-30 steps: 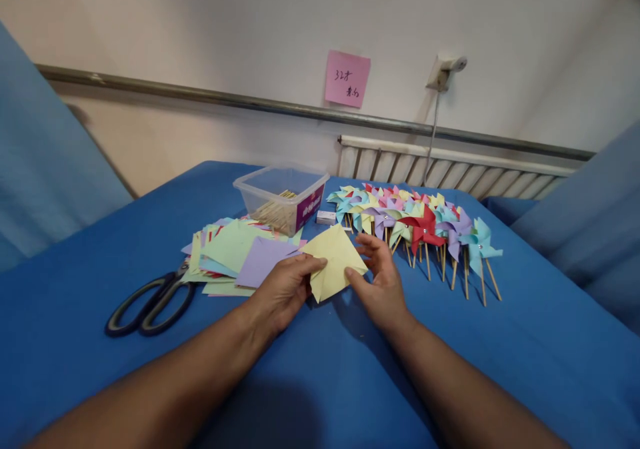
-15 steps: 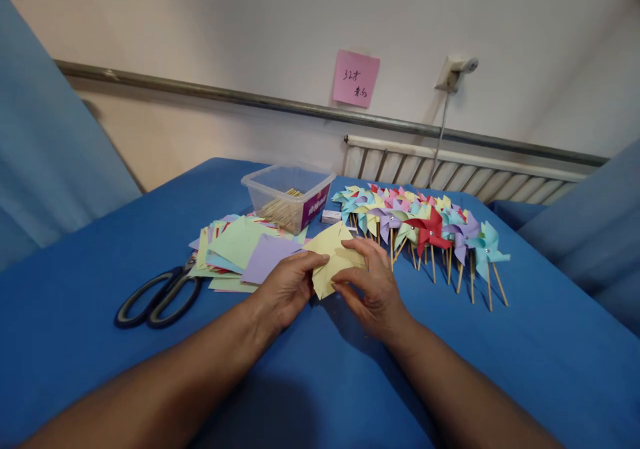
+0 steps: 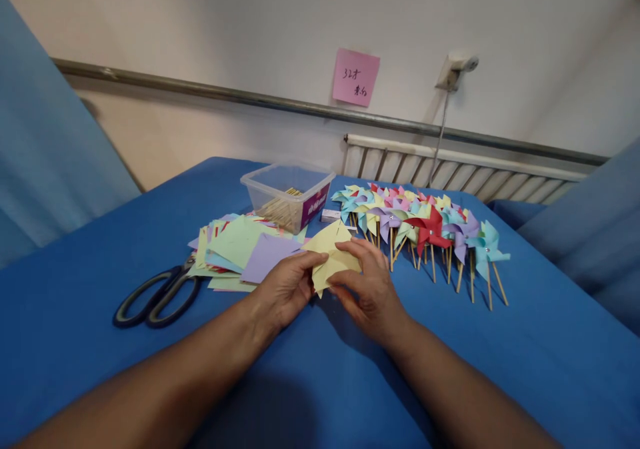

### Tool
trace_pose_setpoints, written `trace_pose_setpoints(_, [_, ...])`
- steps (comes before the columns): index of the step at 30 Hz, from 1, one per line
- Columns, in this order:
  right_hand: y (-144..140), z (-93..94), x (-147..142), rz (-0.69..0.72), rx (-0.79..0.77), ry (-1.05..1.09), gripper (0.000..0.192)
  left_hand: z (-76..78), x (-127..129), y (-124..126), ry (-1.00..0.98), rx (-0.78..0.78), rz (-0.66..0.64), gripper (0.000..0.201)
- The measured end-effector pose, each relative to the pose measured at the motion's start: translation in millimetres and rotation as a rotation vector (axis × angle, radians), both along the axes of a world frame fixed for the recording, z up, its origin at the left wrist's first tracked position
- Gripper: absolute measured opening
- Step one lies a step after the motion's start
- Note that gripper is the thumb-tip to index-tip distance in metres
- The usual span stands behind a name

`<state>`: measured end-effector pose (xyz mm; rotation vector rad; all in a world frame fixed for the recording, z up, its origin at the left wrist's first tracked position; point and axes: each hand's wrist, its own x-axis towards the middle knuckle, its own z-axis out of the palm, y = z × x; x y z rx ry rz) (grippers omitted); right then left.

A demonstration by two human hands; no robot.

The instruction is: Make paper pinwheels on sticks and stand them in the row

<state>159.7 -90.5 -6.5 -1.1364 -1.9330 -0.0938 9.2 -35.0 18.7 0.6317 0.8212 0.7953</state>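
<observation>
A yellow paper square [image 3: 327, 244] with slits cut in at its corners is held up above the blue table, between both hands. My left hand [image 3: 290, 286] pinches its left edge, thumb on top. On the other side, my right hand [image 3: 370, 286] grips the right part, its thumb and fingers bending the paper inward. Left of the hands lies a loose stack of coloured paper sheets [image 3: 239, 242], a purple sheet [image 3: 270, 258] nearest the left hand. Large dark-handled scissors [image 3: 159, 299] lie at the stack's left, blades hidden under the paper.
A clear plastic box [image 3: 287, 196] of thin wooden sticks stands behind the stack, with a small white box [image 3: 330, 216] beside it. Rows of finished paper pinwheels [image 3: 431, 228] on sticks fill the right back of the blue table [image 3: 540, 342]. A radiator [image 3: 400, 164] is behind.
My right hand has shifted slightly left, bending the right part of the yellow paper further inward. The left hand keeps its grip.
</observation>
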Motion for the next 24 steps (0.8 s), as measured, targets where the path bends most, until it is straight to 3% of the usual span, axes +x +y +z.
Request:
trace_pose_setpoints(6, [0,-0.2,1,-0.016,-0.046,0.206,0.004,-2.9,1,-3,0.061,0.095,0.021,0.014])
trace_pose_setpoints(13, [2,0.7,2,-0.08,-0.203,0.427,0.011,-10.0,4,-4,0.232,0.237,0.046,0.026])
trace_pose_setpoints(24, [6,-3.4,4,-0.123,-0.328,0.541,0.014,-11.6,5,-5,0.339,0.315,0.009,0.031])
